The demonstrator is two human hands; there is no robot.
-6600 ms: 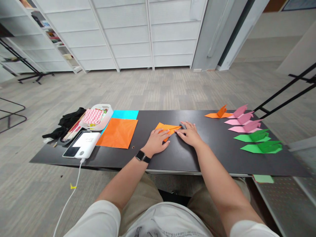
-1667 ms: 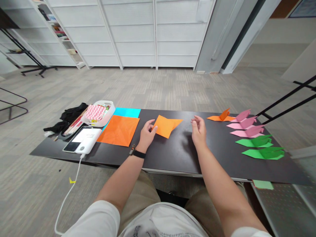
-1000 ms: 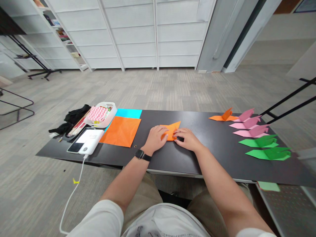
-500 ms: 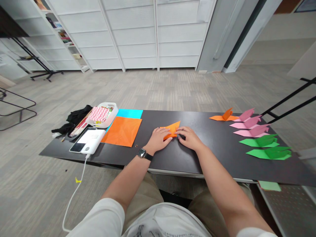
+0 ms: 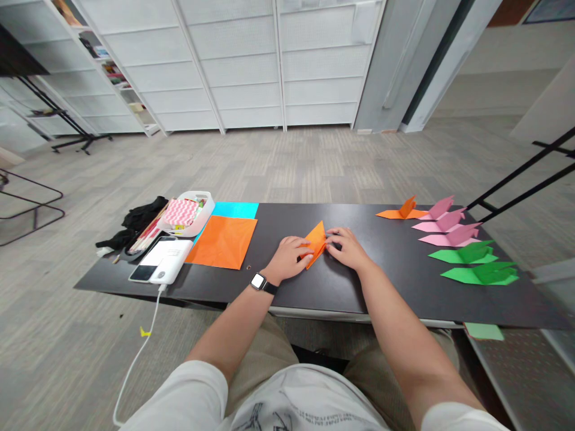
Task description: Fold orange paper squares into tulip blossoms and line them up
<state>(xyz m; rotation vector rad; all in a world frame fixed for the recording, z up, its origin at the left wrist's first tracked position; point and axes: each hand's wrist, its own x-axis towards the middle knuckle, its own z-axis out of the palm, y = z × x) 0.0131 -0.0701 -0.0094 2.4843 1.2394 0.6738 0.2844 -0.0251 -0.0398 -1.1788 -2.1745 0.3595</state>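
Observation:
A folded orange paper (image 5: 317,243) lies in the middle of the dark table (image 5: 341,287), narrowed to a pointed shape. My left hand (image 5: 290,259), with a watch on its wrist, rests on the paper's left side with fingers pressed down on it. My right hand (image 5: 348,247) lies on the paper's right edge, fingers flat and close together. Both hands pin the paper to the tabletop.
A flat orange sheet (image 5: 222,242) over a cyan sheet (image 5: 236,209) lies to the left, beside a white device (image 5: 162,268) with a cable and a white tray (image 5: 186,212). Finished folded shapes, orange (image 5: 403,210), pink (image 5: 444,222) and green (image 5: 476,266), line the right end.
The orange paper was lifted and turned in my left hand, then laid down. Since then both hands have folded it narrower, so it now stands as a slim point.

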